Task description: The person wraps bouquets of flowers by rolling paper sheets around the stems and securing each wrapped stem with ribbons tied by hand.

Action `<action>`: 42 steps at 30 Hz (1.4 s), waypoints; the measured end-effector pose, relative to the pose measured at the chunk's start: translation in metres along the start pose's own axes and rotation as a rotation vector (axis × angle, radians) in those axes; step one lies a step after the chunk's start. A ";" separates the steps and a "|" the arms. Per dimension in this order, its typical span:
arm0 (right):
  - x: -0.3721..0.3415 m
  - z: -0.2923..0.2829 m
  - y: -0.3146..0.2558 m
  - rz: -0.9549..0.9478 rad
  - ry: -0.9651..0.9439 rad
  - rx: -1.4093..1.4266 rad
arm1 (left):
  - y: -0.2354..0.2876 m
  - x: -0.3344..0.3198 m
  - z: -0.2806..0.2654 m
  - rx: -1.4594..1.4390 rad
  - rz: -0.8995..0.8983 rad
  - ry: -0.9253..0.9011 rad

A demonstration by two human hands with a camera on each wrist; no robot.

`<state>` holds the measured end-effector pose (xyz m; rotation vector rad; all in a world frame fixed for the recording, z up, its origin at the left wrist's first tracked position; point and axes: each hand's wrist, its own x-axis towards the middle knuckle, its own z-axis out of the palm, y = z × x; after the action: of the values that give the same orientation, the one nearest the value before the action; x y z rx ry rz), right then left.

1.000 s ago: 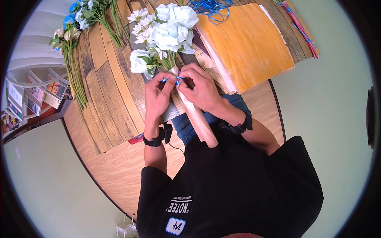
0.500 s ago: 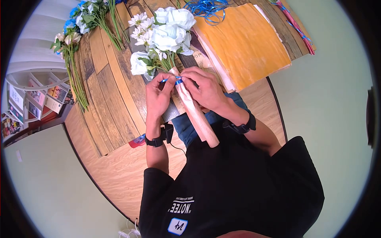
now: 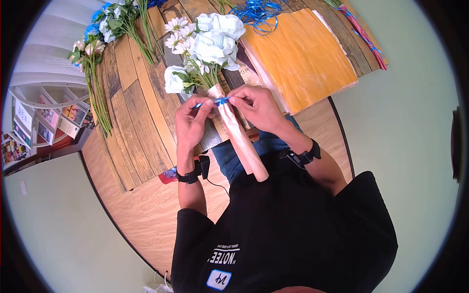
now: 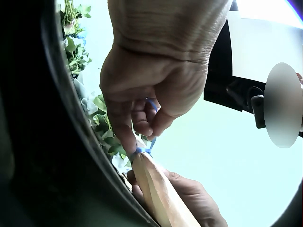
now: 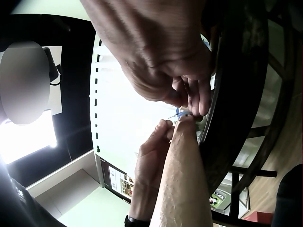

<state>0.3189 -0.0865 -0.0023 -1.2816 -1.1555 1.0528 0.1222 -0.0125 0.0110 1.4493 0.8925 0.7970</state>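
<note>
A bouquet of pale blue roses and white daisies [image 3: 214, 46] lies over the table's near edge, its stems wrapped in pale pink paper [image 3: 242, 145]. Blue ribbon [image 3: 222, 101] circles the top of the wrap. My left hand [image 3: 190, 122] pinches one ribbon end between thumb and forefinger, just left of the wrap. On the other side, my right hand [image 3: 261, 108] pinches the ribbon close to the knot. From the left wrist, the ribbon [image 4: 143, 150] shows tight round the paper cone [image 4: 163, 194]. The right wrist view has my right hand [image 5: 161, 61] above the wrap's upper end.
Orange wrapping paper sheets [image 3: 303, 58] are stacked to the right, with a tangle of blue ribbon [image 3: 259, 14] behind. Loose flower stems [image 3: 97, 97] lie on the left of the wooden table [image 3: 139, 112]. A pink ribbon-tied bundle [image 3: 364, 36] rests at the far right edge.
Both hands have drawn slightly apart, the right one moving right and down and the left a little outward. The blue ribbon now stretches straight between them across the wrap.
</note>
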 end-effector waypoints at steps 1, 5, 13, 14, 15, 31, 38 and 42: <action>0.001 -0.001 0.003 -0.002 0.000 0.000 | 0.000 -0.001 -0.002 0.000 0.002 0.000; 0.002 -0.001 0.010 -0.030 0.001 0.029 | 0.000 -0.007 -0.007 0.050 0.087 -0.012; -0.004 0.002 0.008 -0.082 -0.026 -0.160 | -0.008 -0.012 -0.013 0.020 0.054 0.066; -0.005 0.003 0.012 -0.088 -0.013 -0.136 | -0.011 -0.014 -0.014 0.021 0.037 0.079; -0.004 0.004 0.015 -0.095 0.000 -0.111 | -0.014 -0.015 -0.015 0.023 0.021 0.093; 0.006 0.002 -0.014 0.120 -0.123 0.423 | -0.006 -0.020 0.002 -0.232 0.045 0.197; 0.014 0.013 -0.004 0.177 -0.153 0.491 | -0.005 -0.012 0.013 -0.413 0.038 0.112; 0.013 0.014 -0.001 0.135 -0.120 0.505 | -0.010 -0.008 0.015 -0.336 0.058 0.094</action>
<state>0.3065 -0.0714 -0.0016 -0.9123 -0.8216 1.4295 0.1309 -0.0262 -0.0001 1.1537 0.7467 1.0133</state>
